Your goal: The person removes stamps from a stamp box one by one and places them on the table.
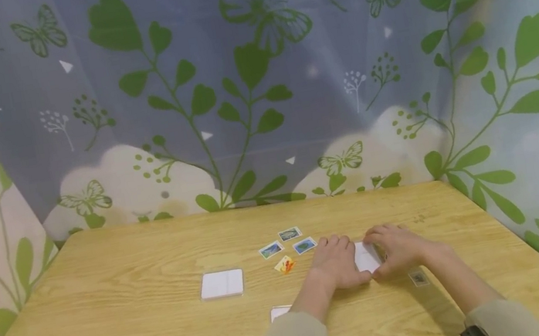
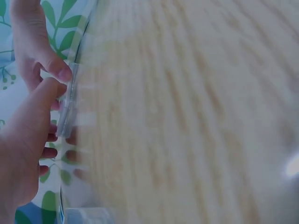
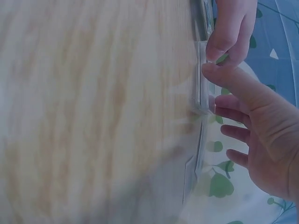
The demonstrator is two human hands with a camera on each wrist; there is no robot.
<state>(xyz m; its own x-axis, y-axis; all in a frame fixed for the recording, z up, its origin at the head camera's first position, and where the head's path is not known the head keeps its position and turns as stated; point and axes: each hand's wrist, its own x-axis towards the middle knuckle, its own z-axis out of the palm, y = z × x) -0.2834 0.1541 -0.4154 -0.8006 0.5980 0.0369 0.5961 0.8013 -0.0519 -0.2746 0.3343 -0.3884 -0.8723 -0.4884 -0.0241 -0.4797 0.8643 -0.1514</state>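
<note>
Both hands are at a flat, clear plastic case with a white insert, right of the table's middle. My left hand holds its left side, thumb at the near edge and fingers spread toward the far edge. From the other side my right hand grips the same case, its thumb close to the left thumb at the near corner. In the right wrist view the case shows edge-on, low on the tabletop, with the thumbs at its rim. Fingers cover part of the case.
Several small picture stamps lie left of the hands, including an orange one and a blue one. A dark stamp sits beside the right forearm. Another white case lies left; a third is partly behind the left sleeve.
</note>
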